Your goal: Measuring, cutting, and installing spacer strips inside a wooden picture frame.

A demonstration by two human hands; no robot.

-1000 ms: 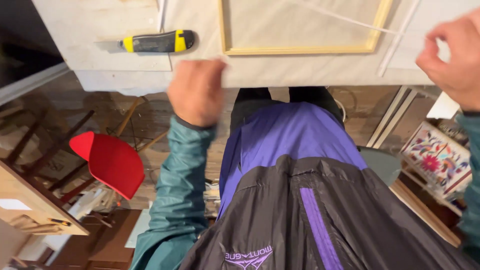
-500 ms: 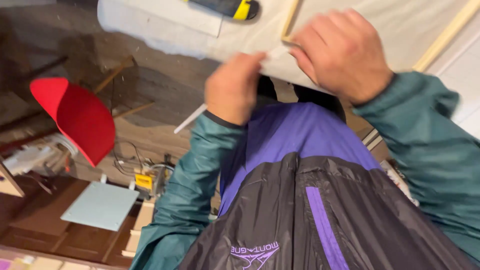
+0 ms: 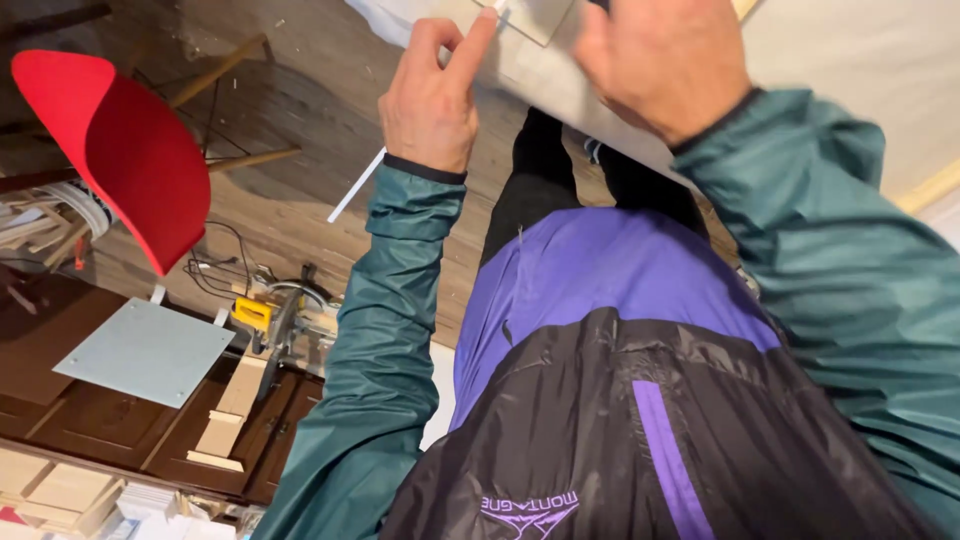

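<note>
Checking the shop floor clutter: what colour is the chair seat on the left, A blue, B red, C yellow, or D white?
B: the curved chair seat at the left, above the wooden floor, is plainly bright red.

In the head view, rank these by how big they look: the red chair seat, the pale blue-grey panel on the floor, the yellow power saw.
1. red chair seat
2. pale blue-grey panel, close to the seat in looks, so these two are unsure
3. yellow power saw, clearly smallest

All three lie far below the camera.
</note>
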